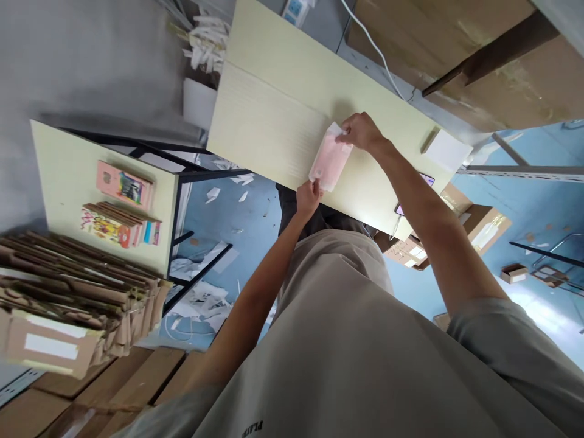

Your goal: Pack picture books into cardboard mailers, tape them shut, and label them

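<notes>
A flat pink packet (329, 160) in a whitish translucent sleeve is held tilted over the pale yellow table (269, 115). My left hand (309, 199) pinches its near lower corner, by the table's front edge. At the far upper corner, the fingers of my right hand (361, 132) grip the packet near a white flap. What is printed on the packet is too faint to read.
A phone (426, 179) and a white stack (447, 149) lie to the right on the table. On the left, a second table (59, 176) carries pink booklets (125, 185), more colourful packs (119, 225) and many flattened cartons (68, 298). Paper scraps (201, 298) litter the blue floor.
</notes>
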Demonstrator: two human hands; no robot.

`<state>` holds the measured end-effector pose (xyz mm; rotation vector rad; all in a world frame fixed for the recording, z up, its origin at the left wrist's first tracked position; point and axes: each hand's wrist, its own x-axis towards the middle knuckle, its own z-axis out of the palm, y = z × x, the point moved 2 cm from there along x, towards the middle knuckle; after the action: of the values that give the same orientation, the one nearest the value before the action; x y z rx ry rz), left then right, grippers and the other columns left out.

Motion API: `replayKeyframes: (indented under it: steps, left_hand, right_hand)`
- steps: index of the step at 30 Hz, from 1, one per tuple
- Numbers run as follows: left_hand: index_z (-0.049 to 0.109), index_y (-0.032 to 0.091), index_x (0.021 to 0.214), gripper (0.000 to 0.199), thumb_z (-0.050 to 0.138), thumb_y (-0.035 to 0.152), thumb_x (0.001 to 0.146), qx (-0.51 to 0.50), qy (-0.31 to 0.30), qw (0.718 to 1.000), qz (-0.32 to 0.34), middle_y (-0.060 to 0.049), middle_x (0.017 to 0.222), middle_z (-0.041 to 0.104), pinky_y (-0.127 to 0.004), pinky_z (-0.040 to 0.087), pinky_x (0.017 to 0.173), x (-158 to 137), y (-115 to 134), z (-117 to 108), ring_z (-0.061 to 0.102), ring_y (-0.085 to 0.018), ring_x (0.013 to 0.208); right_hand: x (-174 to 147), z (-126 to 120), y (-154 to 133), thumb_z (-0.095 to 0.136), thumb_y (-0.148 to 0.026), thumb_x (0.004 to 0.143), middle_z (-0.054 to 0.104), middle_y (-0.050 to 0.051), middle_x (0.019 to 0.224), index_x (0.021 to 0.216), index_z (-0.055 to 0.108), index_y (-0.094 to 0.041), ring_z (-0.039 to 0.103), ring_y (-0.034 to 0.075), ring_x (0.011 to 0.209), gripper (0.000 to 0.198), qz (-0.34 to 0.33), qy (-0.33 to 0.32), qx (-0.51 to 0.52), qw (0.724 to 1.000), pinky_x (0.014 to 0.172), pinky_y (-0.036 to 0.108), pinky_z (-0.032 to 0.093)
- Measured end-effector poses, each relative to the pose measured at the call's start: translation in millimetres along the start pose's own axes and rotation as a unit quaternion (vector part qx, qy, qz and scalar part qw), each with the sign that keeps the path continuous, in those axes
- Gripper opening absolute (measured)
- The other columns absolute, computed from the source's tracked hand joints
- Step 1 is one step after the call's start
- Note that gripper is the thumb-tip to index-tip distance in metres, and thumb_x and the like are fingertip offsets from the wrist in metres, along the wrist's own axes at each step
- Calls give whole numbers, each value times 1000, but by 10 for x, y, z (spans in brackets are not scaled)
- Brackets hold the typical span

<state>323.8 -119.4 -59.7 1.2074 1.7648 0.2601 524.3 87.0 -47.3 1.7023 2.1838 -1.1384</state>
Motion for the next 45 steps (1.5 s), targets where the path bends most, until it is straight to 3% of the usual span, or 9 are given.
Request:
replayKeyframes:
  steps: [9, 14, 17, 22, 28, 33, 38, 41, 45]
  left_hand:
    - [85, 17, 98, 36, 69, 43, 116, 220, -101, 967, -83, -22, 107, 88, -48, 64, 114, 159, 285, -525, 84, -42, 125]
    - [74, 17, 152, 41, 60, 18, 113, 278, -42, 958, 58, -24, 161, 73, -50, 61, 123, 358, 460, -758, 73, -40, 147]
    - [71, 14, 153, 48, 59, 9, 107, 284, -49, 946, 148, -27, 169, 65, -50, 64, 122, 438, 578, -746, 68, -41, 153]
    - [75, 11, 146, 42, 67, 8, 104, 374, -117, 908, 146, -29, 167, 65, -52, 64, 123, 499, 817, -821, 72, -44, 147]
    - [73, 16, 154, 45, 66, 13, 109, 313, -87, 886, 330, -24, 157, 75, -53, 61, 128, 508, 1735, -889, 73, -41, 147]
    - [72, 20, 152, 39, 65, 17, 113, 197, -21, 823, 533, -16, 155, 77, -53, 60, 132, 399, 3230, -1037, 72, -36, 148]
    - [70, 22, 151, 42, 62, 10, 112, 211, 60, 770, 599, -11, 150, 75, -62, 62, 130, 366, 4550, -1367, 71, -36, 145]
    - [73, 26, 141, 34, 70, 15, 109, 196, 92, 764, 607, -10, 143, 74, -65, 62, 130, 408, 4857, -1526, 72, -38, 144]
    - [72, 31, 139, 25, 67, 30, 114, 155, 96, 774, 607, -8, 140, 74, -65, 60, 134, 379, 4660, -1718, 71, -37, 147]
  right_hand:
    - [-178, 222, -395, 74, -60, 112, 56, 30, 173, 168, 59, -13, 76, 42, 134, 75, 87, 65, -84, 991, 116, 58, 65]
    - [-804, 497, -644, 75, -46, 112, 53, 32, 174, 167, 59, -18, 67, 45, 141, 63, 84, 60, -42, 994, 106, 57, 67]
    - [-1074, 673, -721, 75, -30, 110, 56, 32, 173, 167, 62, -16, 61, 45, 148, 60, 89, 37, -24, 995, 111, 57, 64]
    - [-1332, 636, -774, 73, -25, 107, 59, 28, 175, 168, 65, -16, 56, 46, 156, 62, 71, 62, 2, 996, 129, 60, 48]
    - [-1837, -199, -712, 61, -41, 114, 64, 25, 171, 171, 66, -21, 62, 49, 146, 60, 92, 244, 42, 964, 123, 65, 50]
    - [-2239, -1512, -677, 53, -52, 117, 60, 22, 174, 174, 59, -25, 53, 52, 157, 63, 124, 401, -21, 907, 125, 73, 48]
    - [-2167, -2721, -537, 53, -48, 119, 69, 13, 168, 157, 67, -28, 57, 36, 151, 45, 134, 510, -17, 850, 132, 56, 51]
    - [-1844, -3076, -370, 54, -50, 120, 72, 15, 165, 159, 65, -22, 62, 34, 150, 49, 129, 471, -25, 872, 133, 53, 52]
    - [-1460, -3177, -186, 67, -30, 115, 76, 18, 161, 162, 68, -16, 66, 36, 150, 49, 150, 405, -36, 901, 133, 56, 52]
